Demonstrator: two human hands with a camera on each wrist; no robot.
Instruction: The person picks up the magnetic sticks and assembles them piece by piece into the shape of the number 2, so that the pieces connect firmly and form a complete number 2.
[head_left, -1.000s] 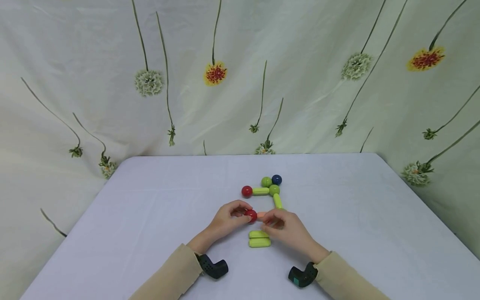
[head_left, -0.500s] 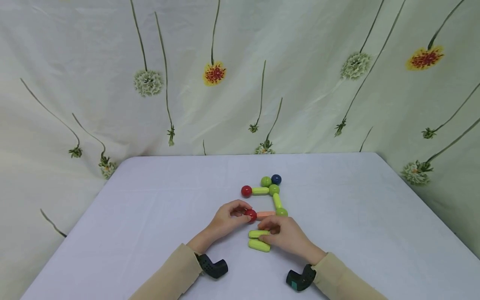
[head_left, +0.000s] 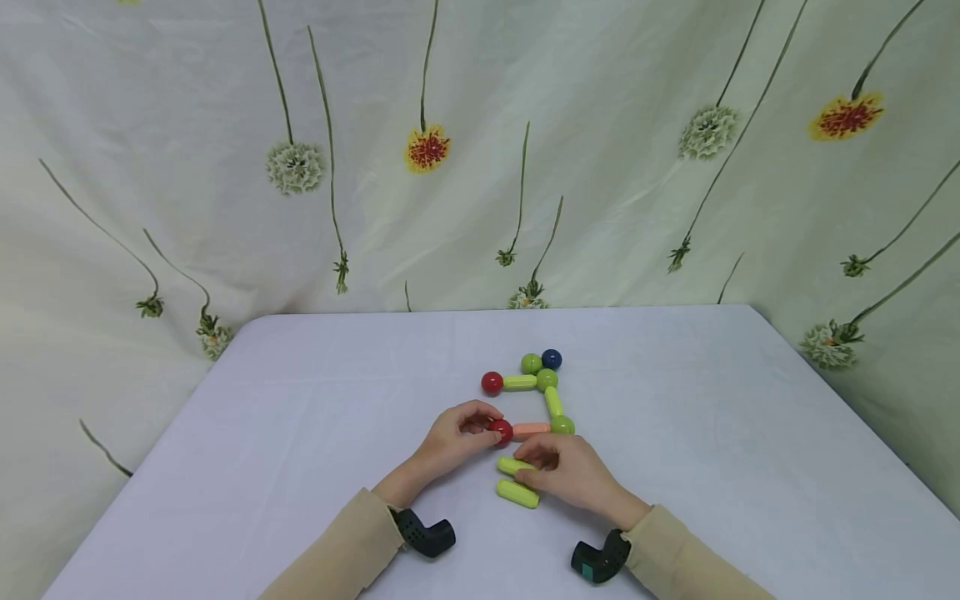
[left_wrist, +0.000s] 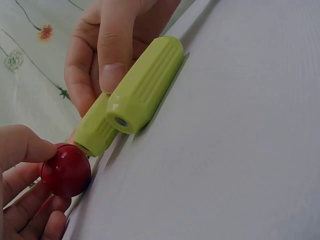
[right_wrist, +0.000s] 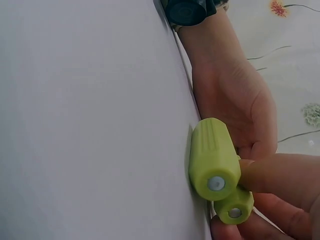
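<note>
My left hand (head_left: 450,435) holds a red ball (left_wrist: 67,171) between thumb and fingers. That ball meets an orange magnetic rod (head_left: 531,430), whose other end joins a green ball (head_left: 562,426). My right hand (head_left: 573,468) pinches a yellow-green magnetic rod (head_left: 512,465) just in front of the orange one; its fingers hide the right end. A second yellow-green rod (head_left: 517,493) lies loose on the table, nearer to me and slanted. In the right wrist view, both the loose rod (right_wrist: 212,160) and the pinched rod (right_wrist: 235,207) show grey metal ends.
Farther back, a rod (head_left: 553,402) links to another green ball (head_left: 547,380), from which a rod (head_left: 520,382) runs left to a red ball (head_left: 492,382). A green ball (head_left: 531,363) and a dark blue ball (head_left: 551,359) sit behind. White cloth covers the table (head_left: 337,375).
My right hand has come off the orange rod toward me and taken hold of the farther yellow-green rod. The two yellow-green rods have turned slanted and spread apart. My left hand stays put.
</note>
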